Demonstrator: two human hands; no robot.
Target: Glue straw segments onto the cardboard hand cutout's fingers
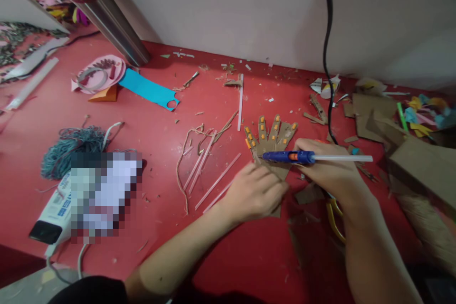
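A hand-shaped cardboard cutout (273, 146) lies on the red table, with small orange pieces (262, 128) along its fingers. My left hand (256, 191) rests over its lower left part, fingers curled down against the cardboard. In my right hand (322, 171) is a blue hot glue gun (276, 156), held above the palm of the cutout. Its nozzle points left, close to my left fingertips. A translucent glue stick (345, 158) sticks out of its back end. Whether the nozzle touches the cardboard I cannot tell.
Thin translucent sticks (217, 181) and twine (180, 180) lie left of the cutout. Yellow-handled scissors (334, 221) sit under my right wrist. Cardboard scraps (374, 121) crowd the right side. A black cable (328, 47) hangs behind. Grey-blue yarn (64, 152) and a phone (110, 190) are at left.
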